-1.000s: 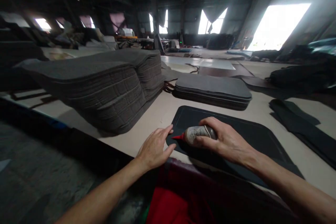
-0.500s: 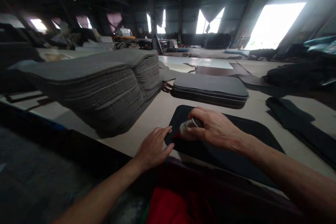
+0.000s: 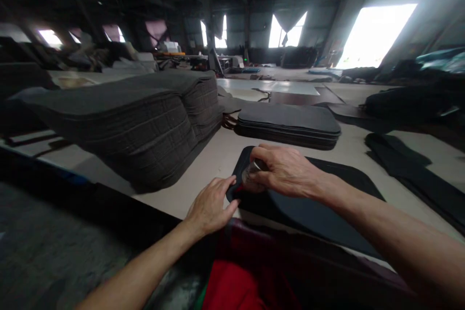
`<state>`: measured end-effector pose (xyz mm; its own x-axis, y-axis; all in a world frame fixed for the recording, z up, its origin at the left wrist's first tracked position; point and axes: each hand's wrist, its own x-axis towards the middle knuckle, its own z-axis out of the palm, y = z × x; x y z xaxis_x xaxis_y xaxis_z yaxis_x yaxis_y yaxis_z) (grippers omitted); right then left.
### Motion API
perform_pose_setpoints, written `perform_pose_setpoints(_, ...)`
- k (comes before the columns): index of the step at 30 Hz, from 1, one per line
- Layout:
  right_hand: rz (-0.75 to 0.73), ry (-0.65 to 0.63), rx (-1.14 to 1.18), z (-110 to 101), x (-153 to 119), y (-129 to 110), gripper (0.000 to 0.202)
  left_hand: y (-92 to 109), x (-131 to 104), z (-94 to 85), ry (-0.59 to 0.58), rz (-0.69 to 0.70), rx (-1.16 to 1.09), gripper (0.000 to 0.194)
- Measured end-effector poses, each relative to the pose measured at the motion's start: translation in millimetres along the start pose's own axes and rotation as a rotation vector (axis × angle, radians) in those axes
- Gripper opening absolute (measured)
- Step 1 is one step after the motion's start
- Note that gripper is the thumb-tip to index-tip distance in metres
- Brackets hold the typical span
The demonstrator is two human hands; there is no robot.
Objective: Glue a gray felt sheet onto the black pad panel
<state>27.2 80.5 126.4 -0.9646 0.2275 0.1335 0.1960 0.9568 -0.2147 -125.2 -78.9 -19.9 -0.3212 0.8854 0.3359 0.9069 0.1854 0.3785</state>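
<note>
A dark, flat panel with rounded corners (image 3: 343, 172) lies on the pale table in front of me. My right hand (image 3: 285, 169) is wrapped round a small bottle (image 3: 250, 175) with a red tip, tilted so that the tip points down at the panel's left end. Whether the tip touches the surface I cannot tell. My left hand (image 3: 212, 204) rests at the panel's left edge, with thumb and fingers apart and the fingertips on the rim. Nothing shows in its grasp.
A tall stack of dark grey fabric pieces (image 3: 156, 140) stands at the left. Behind the panel is a lower stack of grey rounded pieces (image 3: 288, 128). Dark fabric strips (image 3: 407, 169) lie at the right. The table's front edge (image 3: 160, 210) runs close to my body.
My right hand has moved slightly left with the bottle, bringing its tip closer to my left fingers. My left hand stays at the panel's edge. The whole view has shifted slightly.
</note>
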Motion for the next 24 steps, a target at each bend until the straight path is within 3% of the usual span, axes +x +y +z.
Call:
perform_pose_setpoints(11,0.035,-0.036,-0.016,-11.4,-5.1,1.3,0.010,-2.2,-0.8,2.1,0.010,0.021,0.015,0.052)
perform_pose_setpoints(17,0.118,-0.069,0.004,-23.0,-25.9,27.0,0.009,-3.6,-0.9,2.3,0.022,0.037,0.026,0.051)
perform_pose_setpoints(24,0.288,-0.117,-0.010,-36.4,-68.1,55.8,0.014,-7.7,1.1,2.9,0.020,0.046,0.038,0.050)
